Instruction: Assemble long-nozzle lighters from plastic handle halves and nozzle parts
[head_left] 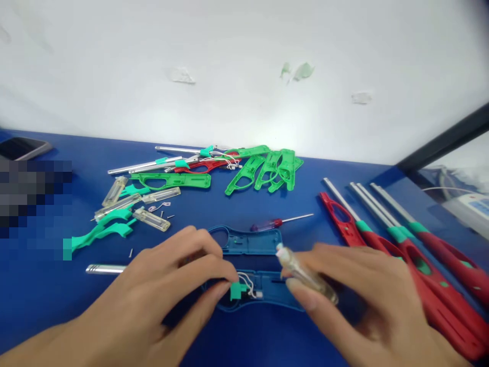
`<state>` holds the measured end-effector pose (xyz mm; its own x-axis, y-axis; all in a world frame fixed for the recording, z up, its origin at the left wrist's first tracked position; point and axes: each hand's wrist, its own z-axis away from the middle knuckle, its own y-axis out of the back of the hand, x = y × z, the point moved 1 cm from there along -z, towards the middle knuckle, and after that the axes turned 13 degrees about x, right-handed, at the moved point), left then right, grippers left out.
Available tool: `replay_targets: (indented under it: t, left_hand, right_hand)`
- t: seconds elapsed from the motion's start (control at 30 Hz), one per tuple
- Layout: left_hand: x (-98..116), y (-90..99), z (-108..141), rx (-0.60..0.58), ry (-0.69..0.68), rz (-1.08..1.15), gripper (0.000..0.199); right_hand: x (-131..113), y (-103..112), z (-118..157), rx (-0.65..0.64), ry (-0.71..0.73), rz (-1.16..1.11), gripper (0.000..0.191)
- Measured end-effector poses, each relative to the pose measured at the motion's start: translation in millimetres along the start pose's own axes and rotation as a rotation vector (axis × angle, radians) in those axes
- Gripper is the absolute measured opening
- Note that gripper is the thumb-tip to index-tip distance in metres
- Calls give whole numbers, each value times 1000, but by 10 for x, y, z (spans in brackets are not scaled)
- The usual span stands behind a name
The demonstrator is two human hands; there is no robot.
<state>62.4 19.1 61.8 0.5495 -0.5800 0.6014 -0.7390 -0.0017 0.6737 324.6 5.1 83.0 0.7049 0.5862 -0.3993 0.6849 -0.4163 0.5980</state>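
My right hand (355, 300) holds a clear fuel tank (305, 275) with a whitish tip, tilted between thumb and fingers above the table. It is slightly blurred. My left hand (168, 290) is closed, thumb and index fingertip pinching at a small green plastic piece (236, 291). That piece sits in a blue lighter casing half (278, 290), with white wires (249, 283) looping beside it. From behind my left hand a metal lighter tube (103, 269) sticks out to the left. The matching blue casing half (252, 242) lies just beyond, partly covered by my left fingers.
Red lighters (443, 280) lie at right. A red-handled screwdriver (271, 224) rests mid-table. Green casing halves (175, 180) and metal tubes (145, 165) are at the back. Clear tanks (153, 219), green parts (110, 227) and a screw (131, 253) lie left, a phone (23, 148) farther left.
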Motion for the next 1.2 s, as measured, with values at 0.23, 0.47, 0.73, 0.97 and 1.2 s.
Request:
replay_targets:
  t: [0.23, 0.47, 0.73, 0.97, 1.2]
  left_hand:
    - [123, 7, -506, -380, -87, 2, 21]
    - [195, 64, -748, -680, 41, 99, 28]
    - [161, -12, -799, -742, -17, 32, 26]
    - [168, -16, -718, -619, -229, -116, 22]
    - [165, -5, -705, -612, -304, -152, 27]
  right_hand:
    - [-9, 9, 159, -292, 327, -142, 43]
    - [29, -98, 294, -279, 386, -187, 60]
    - [69, -221, 352, -313, 281, -254, 36]
    - [70, -223, 352, -353, 241, -268, 30]
    - [92, -212, 362, -367, 219, -268, 28]
